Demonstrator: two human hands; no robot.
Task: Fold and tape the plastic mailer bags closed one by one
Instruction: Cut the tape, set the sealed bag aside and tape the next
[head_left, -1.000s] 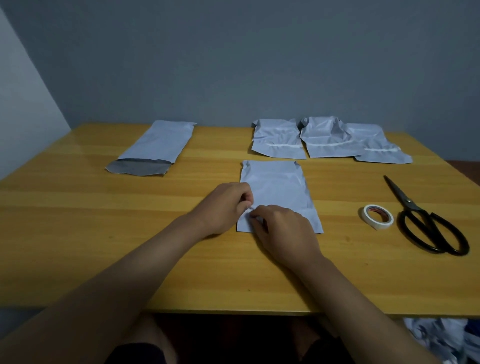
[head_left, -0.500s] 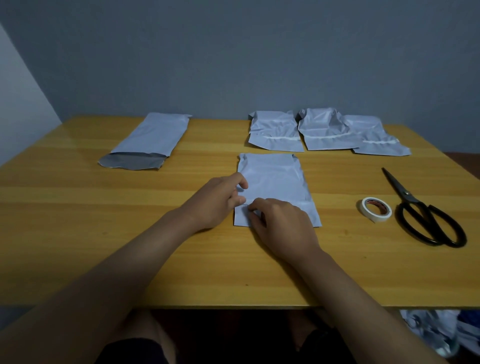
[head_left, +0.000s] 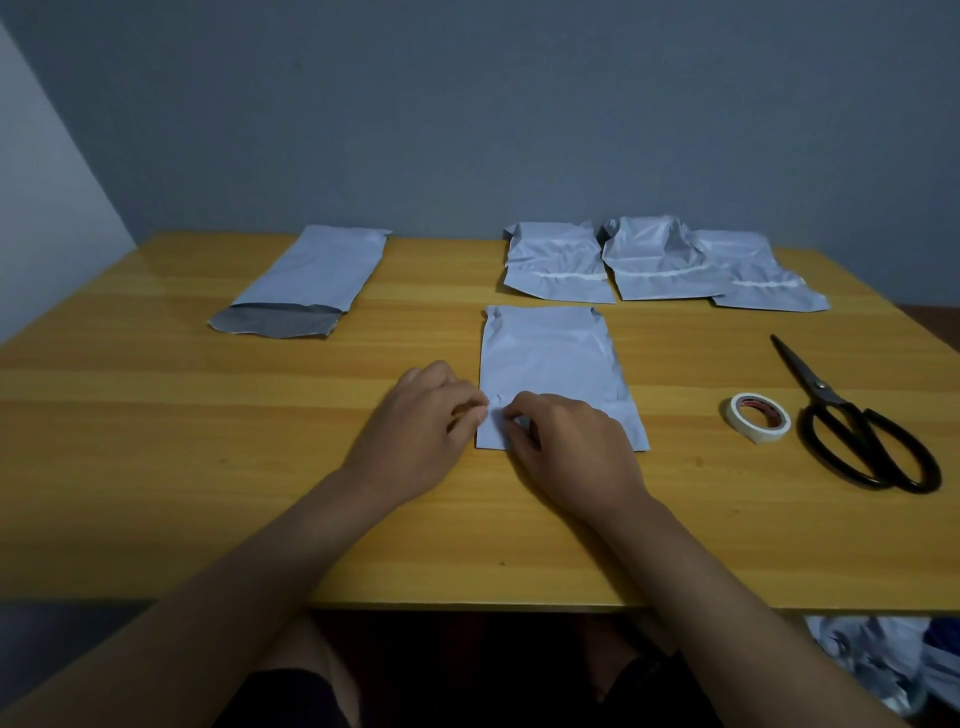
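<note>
A white plastic mailer bag (head_left: 550, 358) lies flat in the middle of the wooden table (head_left: 156, 467), its near end folded over. My left hand (head_left: 421, 421) pinches the bag's near left corner with curled fingers. My right hand (head_left: 566, 447) rests on the near edge beside it, fingertips curled onto the folded plastic. A roll of white tape (head_left: 757, 418) lies to the right of the bag, untouched. Three folded and taped mailer bags (head_left: 654, 265) sit in a row at the back right.
An unfolded mailer with its grey open flap (head_left: 306, 280) lies at the back left. Black scissors (head_left: 857, 426) rest near the right edge, past the tape. More plastic bags (head_left: 878, 660) show below the table's front right corner. A grey wall stands behind the table.
Both hands have stayed at the bag's near left corner, with the fingers shifting slightly on the fold. The view tilted a little.
</note>
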